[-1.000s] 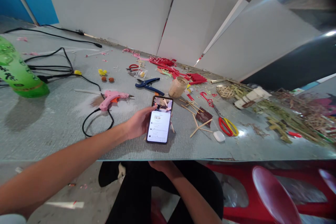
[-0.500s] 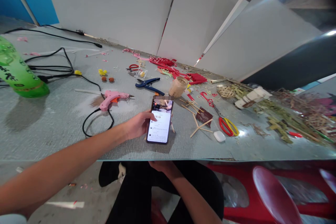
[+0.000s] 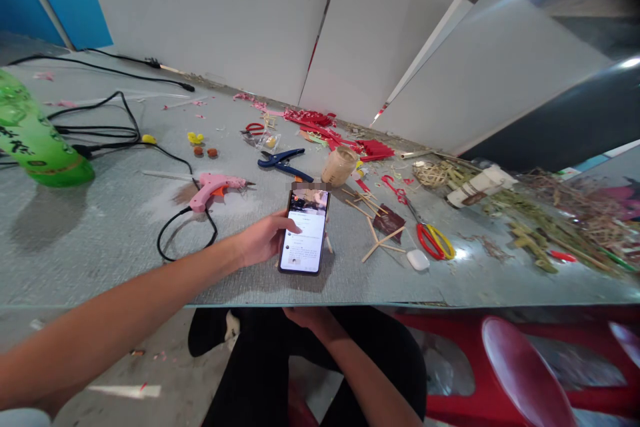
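My left hand [image 3: 265,239] is wrapped round a smartphone [image 3: 303,240], its thumb lying over the left part of the lit screen. A picture fills the top of the screen and lines of text stand below. My right hand [image 3: 311,317] rests low at my lap, partly under the table edge, with its fingers hidden. Left of the phone lies a pink glue gun [image 3: 213,188] with a black cord. Behind the phone are blue-handled cutters [image 3: 285,161] and a tan jar [image 3: 340,167]. Thin wooden sticks [image 3: 383,243] lie crossed to its right.
A green bottle [image 3: 43,137] stands at the far left beside black cables [image 3: 105,137]. Scissors with red and yellow handles [image 3: 435,241] lie near a white case [image 3: 418,259]. Red paper strips [image 3: 320,127] and dried plant stems [image 3: 530,227] line the back and right. A red stool [image 3: 525,373] is below.
The text on the phone screen has scrolled, and the left thumb has shifted slightly over it. My right hand and the objects on the table stay where they were.
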### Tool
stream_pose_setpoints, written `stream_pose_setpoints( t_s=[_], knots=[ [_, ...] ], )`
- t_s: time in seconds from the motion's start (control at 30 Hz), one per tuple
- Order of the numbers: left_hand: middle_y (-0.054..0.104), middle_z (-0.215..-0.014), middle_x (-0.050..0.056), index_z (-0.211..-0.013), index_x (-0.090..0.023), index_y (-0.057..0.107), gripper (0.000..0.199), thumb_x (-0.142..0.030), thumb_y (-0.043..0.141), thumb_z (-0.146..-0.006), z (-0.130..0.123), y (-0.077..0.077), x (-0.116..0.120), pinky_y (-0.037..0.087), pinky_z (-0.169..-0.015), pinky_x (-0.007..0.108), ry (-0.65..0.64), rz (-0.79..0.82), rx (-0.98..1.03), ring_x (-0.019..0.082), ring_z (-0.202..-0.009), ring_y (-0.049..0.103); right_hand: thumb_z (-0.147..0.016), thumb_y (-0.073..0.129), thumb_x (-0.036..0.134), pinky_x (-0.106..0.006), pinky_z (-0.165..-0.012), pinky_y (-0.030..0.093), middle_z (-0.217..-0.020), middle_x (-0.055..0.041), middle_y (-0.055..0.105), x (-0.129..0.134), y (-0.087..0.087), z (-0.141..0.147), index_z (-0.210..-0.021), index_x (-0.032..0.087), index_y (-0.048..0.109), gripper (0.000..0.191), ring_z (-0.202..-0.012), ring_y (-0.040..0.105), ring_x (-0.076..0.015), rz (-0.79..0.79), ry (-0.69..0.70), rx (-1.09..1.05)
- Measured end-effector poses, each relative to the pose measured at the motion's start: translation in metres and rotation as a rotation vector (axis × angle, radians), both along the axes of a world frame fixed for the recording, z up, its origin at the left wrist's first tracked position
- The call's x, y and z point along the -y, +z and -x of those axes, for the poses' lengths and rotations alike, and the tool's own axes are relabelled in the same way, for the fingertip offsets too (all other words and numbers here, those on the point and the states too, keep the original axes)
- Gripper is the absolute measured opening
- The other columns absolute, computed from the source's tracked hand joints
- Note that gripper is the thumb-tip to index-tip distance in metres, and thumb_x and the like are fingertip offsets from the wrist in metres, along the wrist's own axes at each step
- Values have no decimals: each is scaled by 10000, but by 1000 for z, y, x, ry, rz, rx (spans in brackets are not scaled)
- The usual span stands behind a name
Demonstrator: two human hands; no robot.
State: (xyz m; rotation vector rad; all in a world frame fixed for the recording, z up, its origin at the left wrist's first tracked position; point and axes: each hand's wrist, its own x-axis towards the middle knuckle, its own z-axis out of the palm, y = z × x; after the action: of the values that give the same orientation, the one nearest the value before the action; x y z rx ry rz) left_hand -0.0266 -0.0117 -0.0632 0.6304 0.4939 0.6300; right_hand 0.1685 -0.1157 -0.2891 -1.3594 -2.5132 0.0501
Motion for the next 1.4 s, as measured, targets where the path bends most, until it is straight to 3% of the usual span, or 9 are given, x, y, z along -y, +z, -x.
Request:
stream_pose_setpoints(
  t_s=[0.47,0.87,0.93,1.1,1.23,1.4],
  knots=[
    [716,-1323,161,-1305,-85,652,653,-173,584,-662,3,-5,-6,403,-1161,479,-110,-12,105,349,-1297,625,-941,551,303,-496,-1235,389,-1420,-153,657,2,-1,-1,-1372,168,659,464,-1452,499,-349,-13,-10,-15],
    [755,-1220,166,-1342,-105,593,743,-55,575,-601,0,1,-1,508,-1046,456,-25,-17,-1,336,-1211,684,-928,548,273,-467,-1255,362,-1450,-113,642,3,4,3,-1373,182,656,468,-1474,468,-351,43,-45,6],
    [751,-1232,175,-1338,-95,607,681,-70,593,-658,0,3,0,499,-1066,456,-21,2,-13,335,-1220,682,-929,546,269,-462,-1263,348,-1451,-110,642,3,4,2,-1363,186,662,457,-1473,470,-345,48,-42,10],
    [716,-1313,196,-1284,-73,675,463,-294,593,-886,-2,4,-1,485,-1090,426,-41,76,-14,328,-1235,675,-938,562,287,-434,-1267,338,-1440,-126,648,2,1,1,-1357,168,664,448,-1462,488,-326,53,-19,10],
    [707,-1339,183,-1305,-94,669,480,-313,622,-880,-2,2,-3,484,-1085,427,-49,83,-6,326,-1224,683,-943,572,280,-449,-1274,320,-1457,-126,634,1,-2,1,-1344,180,669,424,-1478,469,-325,53,-16,9],
    [763,-1195,192,-1339,-58,630,551,-226,583,-817,-2,0,-3,487,-1074,425,-60,83,-8,319,-1180,706,-934,590,300,-481,-1260,344,-1445,-143,640,1,-3,0,-1357,163,666,450,-1484,459,-349,49,-19,5]
  ],
)
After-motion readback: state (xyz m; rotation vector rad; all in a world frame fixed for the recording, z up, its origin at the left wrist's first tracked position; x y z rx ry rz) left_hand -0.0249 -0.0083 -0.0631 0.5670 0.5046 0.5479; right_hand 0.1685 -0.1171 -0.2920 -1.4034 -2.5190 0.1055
